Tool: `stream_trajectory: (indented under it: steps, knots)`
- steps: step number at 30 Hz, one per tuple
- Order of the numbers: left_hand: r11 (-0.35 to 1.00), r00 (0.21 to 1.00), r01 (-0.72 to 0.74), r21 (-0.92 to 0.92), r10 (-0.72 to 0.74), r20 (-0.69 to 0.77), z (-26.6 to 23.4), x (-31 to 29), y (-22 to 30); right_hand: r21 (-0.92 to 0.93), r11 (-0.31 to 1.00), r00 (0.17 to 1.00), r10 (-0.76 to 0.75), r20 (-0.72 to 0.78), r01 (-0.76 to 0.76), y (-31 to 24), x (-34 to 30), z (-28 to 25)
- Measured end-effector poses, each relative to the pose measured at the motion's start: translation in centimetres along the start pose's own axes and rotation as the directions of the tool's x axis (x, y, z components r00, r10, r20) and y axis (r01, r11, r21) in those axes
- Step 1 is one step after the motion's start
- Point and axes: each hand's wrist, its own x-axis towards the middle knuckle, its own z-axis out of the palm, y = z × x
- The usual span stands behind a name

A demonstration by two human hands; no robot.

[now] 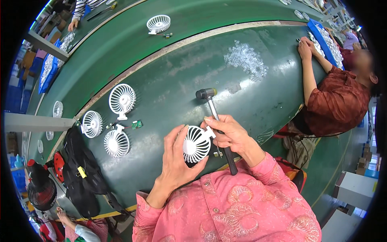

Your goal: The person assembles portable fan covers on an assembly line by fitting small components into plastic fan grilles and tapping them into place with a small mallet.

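Note:
A small white fan head with a slatted round cage is between my two hands. My left hand is closed around the cage's left side, thumb below and fingers above. The fingers of my right hand pinch the short neck at the fan's upper right. A small circuit board hangs below that neck. Passing beneath my right hand is a hammer, its two-faced head farther out and its black grip near my shirt. My fingers cover part of its handle.
Several white fan heads lie left, some with circuit boards. A pile of clear small parts sits farther out. Another fan lies on the green belt. A black bag is left; a co-worker sits right by a blue bin.

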Motion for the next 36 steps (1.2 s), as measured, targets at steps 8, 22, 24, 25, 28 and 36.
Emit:
stream_trajectory:
  steps: [8,22,24,25,28,36]
  knots:
    - [0.995,0.997,0.071,-0.063,-0.071,0.006,-0.2,-0.1,0.5,0.035,0.999,0.999,-0.041,0.036,0.04,0.7,-0.3,0.2]
    - [0.97,0.971,0.234,0.072,-0.237,0.04,-0.5,0.1,1.4,-0.657,0.691,0.904,-0.426,-0.032,0.302,1.6,-1.0,0.9]
    - [0.968,0.974,0.227,0.104,-0.227,-0.013,-1.1,-0.8,1.1,-0.716,0.52,0.817,-0.563,0.124,0.467,3.2,0.5,0.7]
    - [0.975,0.979,0.206,0.088,-0.205,-0.019,-0.8,-0.8,1.4,-0.756,0.494,0.824,-0.558,0.103,0.429,3.1,0.5,0.9]
    - [0.983,0.988,0.155,0.095,-0.156,-0.001,-0.3,0.0,1.5,-0.725,0.587,0.854,-0.52,0.003,0.361,2.9,-0.4,0.2]
    - [0.96,0.962,0.268,0.079,-0.271,0.033,-0.1,0.3,1.5,-0.825,0.485,0.859,-0.512,0.0,0.289,0.8,-0.6,0.4]
